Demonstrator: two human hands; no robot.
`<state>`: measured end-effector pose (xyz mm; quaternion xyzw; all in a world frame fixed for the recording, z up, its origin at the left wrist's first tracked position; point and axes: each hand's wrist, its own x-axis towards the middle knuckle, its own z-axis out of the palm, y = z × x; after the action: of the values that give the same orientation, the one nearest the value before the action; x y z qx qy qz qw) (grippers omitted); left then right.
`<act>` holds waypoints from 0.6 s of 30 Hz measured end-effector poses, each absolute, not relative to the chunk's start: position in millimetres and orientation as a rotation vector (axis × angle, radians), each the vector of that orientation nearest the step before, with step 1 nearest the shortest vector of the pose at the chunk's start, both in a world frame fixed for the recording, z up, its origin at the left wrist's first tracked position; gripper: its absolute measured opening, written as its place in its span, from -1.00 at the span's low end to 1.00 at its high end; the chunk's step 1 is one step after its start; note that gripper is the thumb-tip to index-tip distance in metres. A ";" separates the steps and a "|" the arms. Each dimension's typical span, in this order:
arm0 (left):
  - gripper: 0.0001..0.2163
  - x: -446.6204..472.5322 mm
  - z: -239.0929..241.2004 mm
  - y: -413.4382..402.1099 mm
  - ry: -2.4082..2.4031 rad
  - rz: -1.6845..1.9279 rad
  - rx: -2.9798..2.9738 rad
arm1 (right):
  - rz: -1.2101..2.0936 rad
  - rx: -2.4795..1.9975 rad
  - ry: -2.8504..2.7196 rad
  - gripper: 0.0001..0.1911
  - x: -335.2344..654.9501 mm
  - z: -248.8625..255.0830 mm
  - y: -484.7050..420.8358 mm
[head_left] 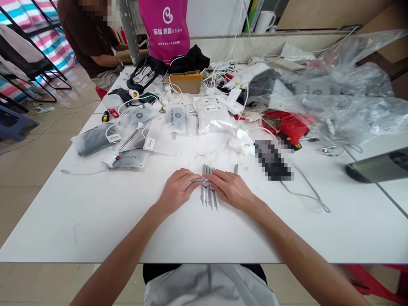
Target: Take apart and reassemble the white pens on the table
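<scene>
Several grey pens point(208, 193) lie side by side in a small row on the white table point(95, 212), straight in front of me. My left hand point(177, 191) and my right hand point(231, 189) rest on either side of the row, fingers curled in over it. Between the fingertips of both hands a thin grey piece point(196, 181) is pinched, lying crosswise over the pens. One more grey pen point(236, 169) stands apart just beyond my right hand.
Packaged goods in plastic bags point(134, 131), white cables point(223, 72), a cardboard box point(186, 81) and large clear plastic sheets point(344, 93) crowd the far half of the table. A pink bag point(165, 25) hangs behind. Another person point(92, 38) sits at the far left. A dark device point(379, 166) lies at right.
</scene>
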<state>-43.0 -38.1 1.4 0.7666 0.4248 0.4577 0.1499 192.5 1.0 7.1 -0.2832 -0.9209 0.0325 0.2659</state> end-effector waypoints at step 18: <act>-0.70 -50.4 6.5 -40.3 1.270 1.000 2.130 | -0.139 -0.783 -2.457 -0.78 202.4 9.2 12.9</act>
<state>-50.4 -40.3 6.5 0.7748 0.4620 0.3639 0.2319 202.4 12.9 9.2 -0.2916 -0.9145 -0.0516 0.2759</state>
